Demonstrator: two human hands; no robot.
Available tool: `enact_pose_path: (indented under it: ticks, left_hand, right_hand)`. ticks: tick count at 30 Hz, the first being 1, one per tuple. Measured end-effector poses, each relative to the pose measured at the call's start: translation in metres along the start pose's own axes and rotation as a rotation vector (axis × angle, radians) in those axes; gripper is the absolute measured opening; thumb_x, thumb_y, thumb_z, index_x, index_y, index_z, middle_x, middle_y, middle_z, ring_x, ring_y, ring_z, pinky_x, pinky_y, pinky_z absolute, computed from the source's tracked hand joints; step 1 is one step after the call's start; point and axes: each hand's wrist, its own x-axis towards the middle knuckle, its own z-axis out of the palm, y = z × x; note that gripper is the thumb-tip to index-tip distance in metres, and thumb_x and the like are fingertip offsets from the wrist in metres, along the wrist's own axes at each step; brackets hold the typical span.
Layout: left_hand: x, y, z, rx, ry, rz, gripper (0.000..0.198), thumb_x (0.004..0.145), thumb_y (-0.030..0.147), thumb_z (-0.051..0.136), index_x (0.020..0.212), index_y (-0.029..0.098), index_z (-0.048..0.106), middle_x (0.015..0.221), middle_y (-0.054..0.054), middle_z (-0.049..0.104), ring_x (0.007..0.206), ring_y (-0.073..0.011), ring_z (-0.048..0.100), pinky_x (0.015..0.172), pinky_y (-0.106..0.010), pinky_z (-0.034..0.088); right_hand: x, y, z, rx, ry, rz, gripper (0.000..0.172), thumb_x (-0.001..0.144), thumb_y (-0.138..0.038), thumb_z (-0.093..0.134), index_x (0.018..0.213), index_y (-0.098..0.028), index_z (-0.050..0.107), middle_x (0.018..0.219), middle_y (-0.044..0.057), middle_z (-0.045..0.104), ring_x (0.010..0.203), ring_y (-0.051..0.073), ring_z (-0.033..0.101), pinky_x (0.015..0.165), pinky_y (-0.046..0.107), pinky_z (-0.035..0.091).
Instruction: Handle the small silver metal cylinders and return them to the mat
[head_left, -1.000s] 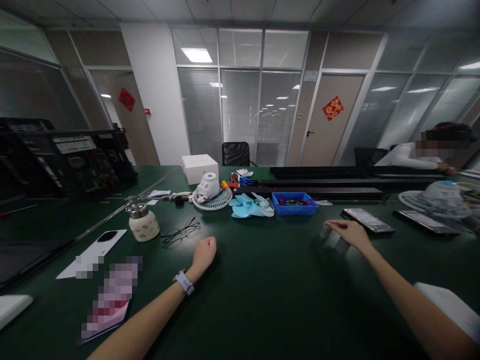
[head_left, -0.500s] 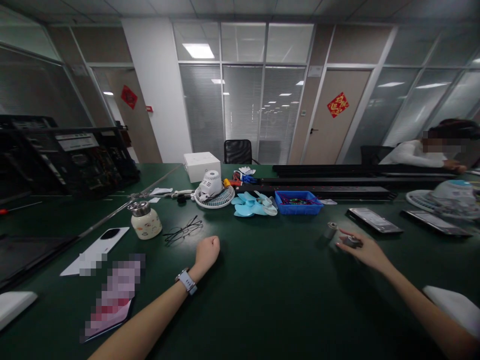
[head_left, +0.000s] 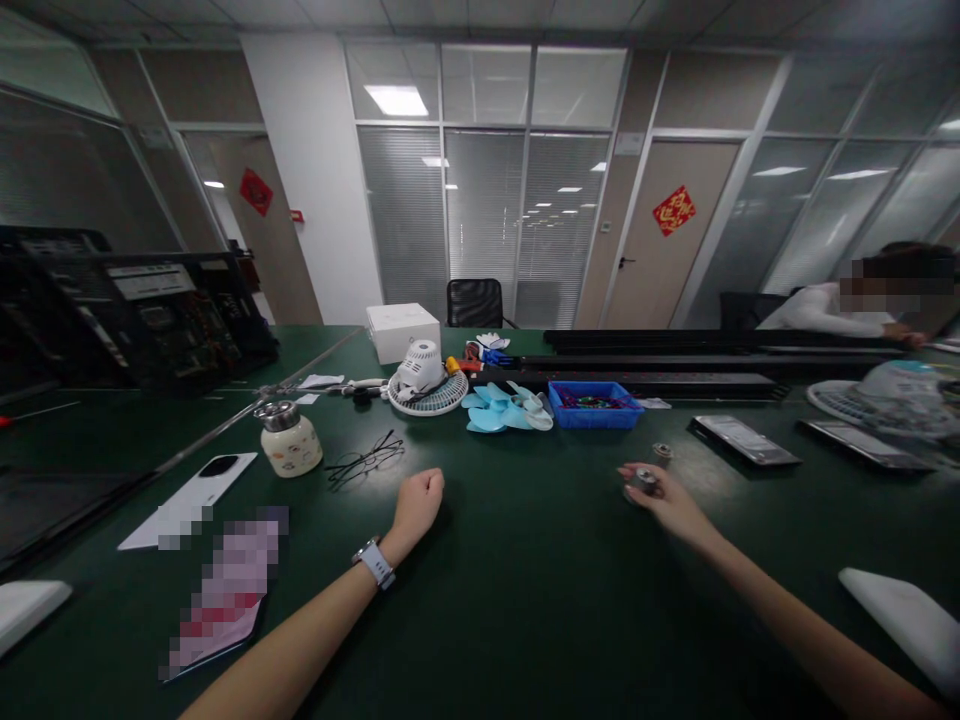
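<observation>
- The fingers of the right hand (head_left: 675, 505) are clamped around a small grey metal cylinder (head_left: 643, 481), thumb on the near side.
- The gripped cylinder's long axis runs roughly up and down, its capped end facing upward; the fingers hide much of its body, so whether its base touches the worktop (head_left: 525, 570) cannot be told.
- A second metal cylinder (head_left: 661, 453) is just beyond that hand, its end also facing up and its axis near upright; its lower part is hidden.
- The left hand (head_left: 418, 503) rests well apart, fingers curled together in a fist, with a watch (head_left: 373, 562) on the wrist.
- Right of the second cylinder lies a flat rectangular metal device (head_left: 744, 441).
- Farther out stand a blue tray (head_left: 596, 416) and light-blue fan blades (head_left: 491, 410).
- Folded glasses (head_left: 367, 460) and a cream bottle (head_left: 291, 446) are left of the fist.
</observation>
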Motion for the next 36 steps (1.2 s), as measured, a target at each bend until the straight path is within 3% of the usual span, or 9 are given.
enact_pose_path:
  ticks: [2, 4, 7, 10, 19, 23, 28, 32, 36]
  left_hand:
    - [-0.005, 0.011, 0.001, -0.037, -0.052, 0.084, 0.029, 0.081, 0.022, 0.037, 0.057, 0.019, 0.053, 0.060, 0.001, 0.054, 0.066, -0.0152, 0.053, 0.063, -0.025, 0.037]
    - [-0.010, 0.024, 0.002, -0.103, -0.107, 0.176, 0.027, 0.084, 0.023, 0.039, 0.077, 0.019, 0.064, 0.080, -0.001, 0.064, 0.080, -0.0165, 0.057, 0.073, -0.026, 0.041]
    - [-0.016, 0.042, 0.004, -0.212, -0.158, 0.262, 0.031, 0.088, 0.032, 0.046, 0.111, 0.021, 0.063, 0.108, -0.006, 0.064, 0.093, -0.0184, 0.057, 0.076, -0.028, 0.044]
    - [-0.016, 0.051, 0.004, -0.255, -0.191, 0.287, 0.034, 0.087, 0.039, 0.052, 0.115, 0.023, 0.064, 0.112, -0.007, 0.064, 0.095, -0.0187, 0.058, 0.078, -0.028, 0.046]
    - [0.004, 0.060, 0.002, -0.144, -0.202, 0.283, 0.024, 0.083, 0.040, 0.060, 0.089, 0.023, 0.075, 0.098, -0.006, 0.070, 0.094, -0.0205, 0.061, 0.083, -0.032, 0.045]
    - [0.006, 0.060, 0.002, -0.088, -0.082, 0.311, 0.019, 0.083, 0.036, 0.061, 0.084, 0.023, 0.074, 0.088, -0.003, 0.071, 0.090, -0.0203, 0.060, 0.082, -0.033, 0.043]
    - [0.005, 0.024, -0.012, 0.004, 0.034, 0.266, 0.022, 0.082, 0.040, 0.062, 0.086, 0.024, 0.076, 0.087, -0.004, 0.071, 0.088, -0.0213, 0.058, 0.083, -0.035, 0.042]
    - [0.002, -0.007, -0.019, 0.156, -0.068, 0.172, 0.025, 0.080, 0.046, 0.062, 0.086, 0.027, 0.077, 0.083, -0.005, 0.070, 0.084, -0.0230, 0.057, 0.077, -0.035, 0.041]
    - [-0.001, -0.013, -0.019, 0.174, -0.144, 0.159, 0.028, 0.080, 0.048, 0.060, 0.091, 0.028, 0.077, 0.084, -0.004, 0.071, 0.084, -0.0230, 0.058, 0.075, -0.033, 0.040]
  right_hand:
    - [-0.001, -0.032, 0.042, 0.138, -0.197, -0.070, 0.038, 0.071, -0.033, 0.064, 0.106, -0.020, 0.058, 0.113, 0.010, 0.067, 0.102, 0.023, 0.063, 0.087, 0.042, 0.052]
    - [-0.002, -0.064, 0.087, 0.227, -0.333, -0.130, 0.037, 0.072, -0.031, 0.066, 0.107, -0.020, 0.058, 0.113, 0.009, 0.066, 0.104, 0.022, 0.062, 0.091, 0.042, 0.049]
    - [-0.004, -0.098, 0.140, 0.311, -0.420, -0.205, 0.035, 0.072, -0.027, 0.068, 0.105, -0.019, 0.058, 0.107, 0.007, 0.067, 0.100, 0.020, 0.063, 0.090, 0.040, 0.049]
    - [-0.007, -0.113, 0.166, 0.386, -0.457, -0.261, 0.037, 0.073, -0.028, 0.069, 0.107, -0.018, 0.058, 0.104, 0.006, 0.068, 0.096, 0.020, 0.063, 0.087, 0.038, 0.049]
    - [-0.008, -0.107, 0.172, 0.347, -0.429, -0.326, 0.038, 0.073, -0.030, 0.071, 0.107, -0.017, 0.061, 0.100, 0.005, 0.068, 0.091, 0.019, 0.062, 0.082, 0.034, 0.049]
    - [-0.008, -0.109, 0.173, 0.382, -0.436, -0.302, 0.037, 0.071, -0.029, 0.072, 0.104, -0.017, 0.062, 0.097, 0.005, 0.069, 0.089, 0.020, 0.064, 0.082, 0.035, 0.049]
    - [-0.010, -0.113, 0.169, 0.401, -0.442, -0.279, 0.039, 0.070, -0.031, 0.073, 0.105, -0.018, 0.062, 0.101, 0.006, 0.069, 0.095, 0.020, 0.064, 0.087, 0.036, 0.049]
    - [-0.011, -0.116, 0.166, 0.372, -0.446, -0.282, 0.038, 0.071, -0.032, 0.072, 0.105, -0.019, 0.063, 0.103, 0.006, 0.069, 0.096, 0.020, 0.063, 0.087, 0.036, 0.049]
    - [-0.012, -0.122, 0.161, 0.302, -0.435, -0.270, 0.040, 0.070, -0.033, 0.073, 0.107, -0.020, 0.064, 0.104, 0.006, 0.068, 0.098, 0.021, 0.063, 0.089, 0.037, 0.048]
